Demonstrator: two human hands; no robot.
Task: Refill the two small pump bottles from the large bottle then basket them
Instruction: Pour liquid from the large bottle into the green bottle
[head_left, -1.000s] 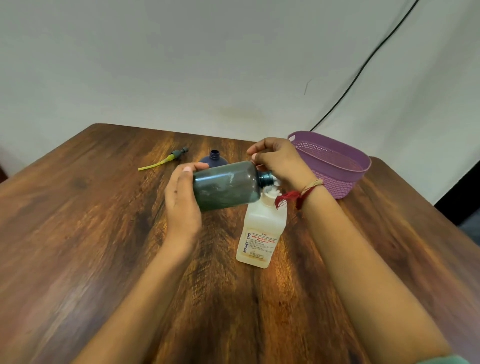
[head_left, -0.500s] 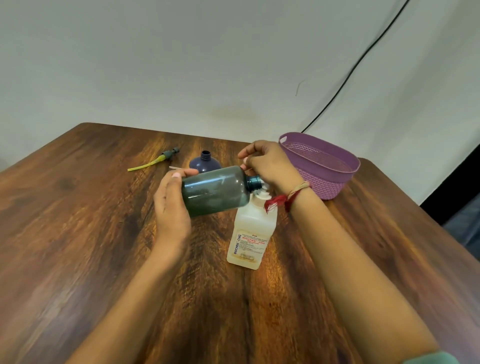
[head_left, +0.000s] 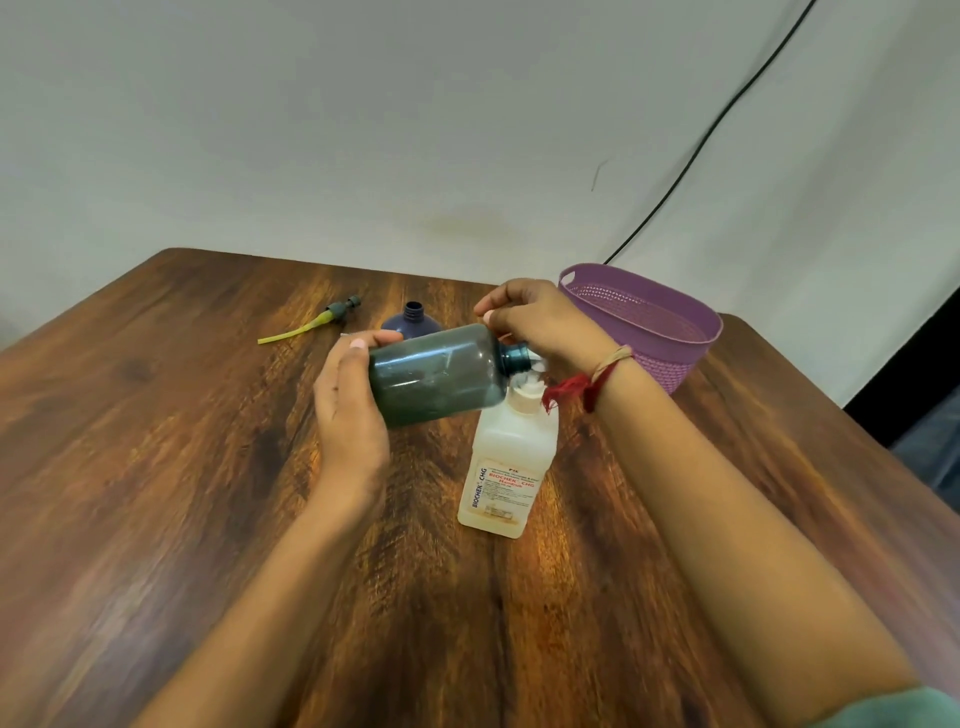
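My left hand (head_left: 348, 410) grips the base of a dark green small bottle (head_left: 436, 375) and holds it on its side in the air. Its open neck points right, at the white nozzle of the large white pump bottle (head_left: 506, 467) standing on the table. My right hand (head_left: 540, 327) lies curled over that bottle's pump head, which is mostly hidden. A dark blue small bottle (head_left: 413, 318) without a cap stands behind the green one. The purple basket (head_left: 670, 325) sits at the back right with nothing visible inside.
A loose pump top with a yellow-green tube (head_left: 311, 325) lies at the back left of the wooden table (head_left: 156, 467). A thin pale tube tip (head_left: 344, 335) shows just left of my left fingertips. A black cable (head_left: 701, 145) runs down the wall.
The view has drifted a little, so everything sits slightly further left in the frame. Both hands and the bottles keep the same arrangement.
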